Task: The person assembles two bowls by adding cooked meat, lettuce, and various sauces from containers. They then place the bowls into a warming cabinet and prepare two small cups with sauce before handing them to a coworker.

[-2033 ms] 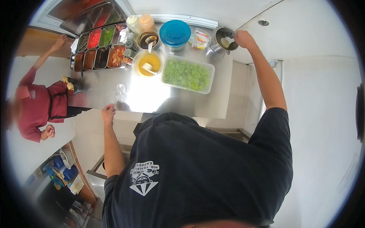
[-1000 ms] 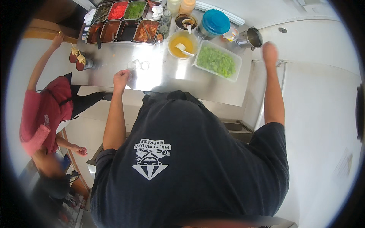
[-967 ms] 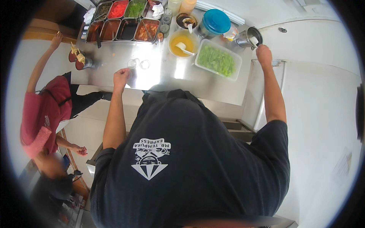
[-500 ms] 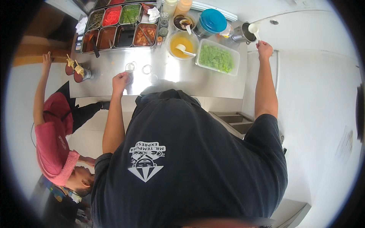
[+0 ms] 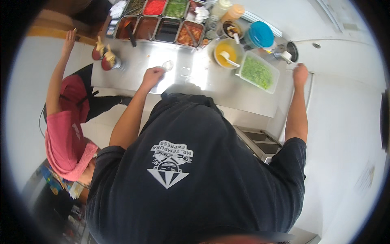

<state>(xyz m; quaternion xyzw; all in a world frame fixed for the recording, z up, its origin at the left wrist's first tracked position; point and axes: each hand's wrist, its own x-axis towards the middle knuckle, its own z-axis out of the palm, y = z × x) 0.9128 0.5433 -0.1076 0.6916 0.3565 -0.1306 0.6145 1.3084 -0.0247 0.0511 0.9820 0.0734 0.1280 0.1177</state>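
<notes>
Right of the lettuce tub (image 5: 274, 84), the right hand (image 5: 300, 74) grips a white ladle (image 5: 287, 56) by its handle — bowl left of the fingers, at the steel pot (image 5: 281, 49). Well left of the tub, the left hand (image 5: 153, 77) is beside a clear cup (image 5: 167, 65) — grasp unclear.

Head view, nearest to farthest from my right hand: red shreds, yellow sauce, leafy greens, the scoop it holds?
From your right hand:
1. Scoop, held
2. Leafy greens, to its left
3. Yellow sauce, farther left
4. Red shreds, far left, back
</notes>
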